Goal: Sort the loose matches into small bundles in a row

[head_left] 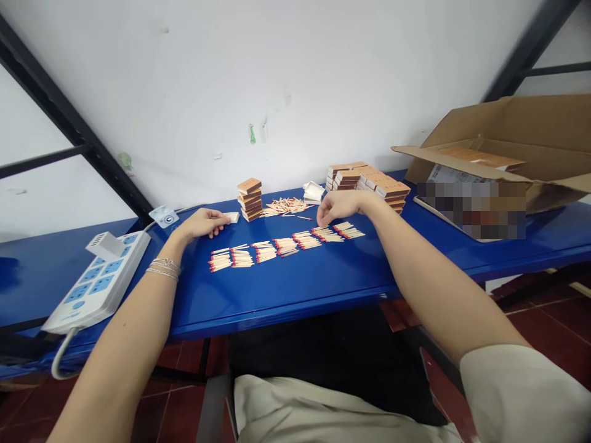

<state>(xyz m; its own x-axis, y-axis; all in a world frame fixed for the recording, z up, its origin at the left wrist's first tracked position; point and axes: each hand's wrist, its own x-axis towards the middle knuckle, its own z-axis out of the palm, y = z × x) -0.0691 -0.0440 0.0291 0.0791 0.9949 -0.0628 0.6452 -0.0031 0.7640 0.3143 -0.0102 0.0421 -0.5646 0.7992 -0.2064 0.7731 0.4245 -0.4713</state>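
Note:
Several small bundles of red-tipped matches (287, 246) lie in a row across the blue table. My left hand (203, 223) rests at the row's far left, its thumb and forefinger closed at the end of a small white matchbox tray (234, 217). Over the right part of the row is my right hand (340, 207), fingers bent and pressed together, just behind a match bundle (327, 234). Whatever is between those fingertips is hidden. A loose pile of matches (286, 206) spreads between my hands, with one single match (305, 218) lying apart.
A stack of matchboxes (250, 200) stands beside the pile. White trays (313, 192) and a larger block of matchboxes (376, 180) sit against the wall. At right is an open cardboard box (545, 138); at left, a power strip (99, 280) with its cable.

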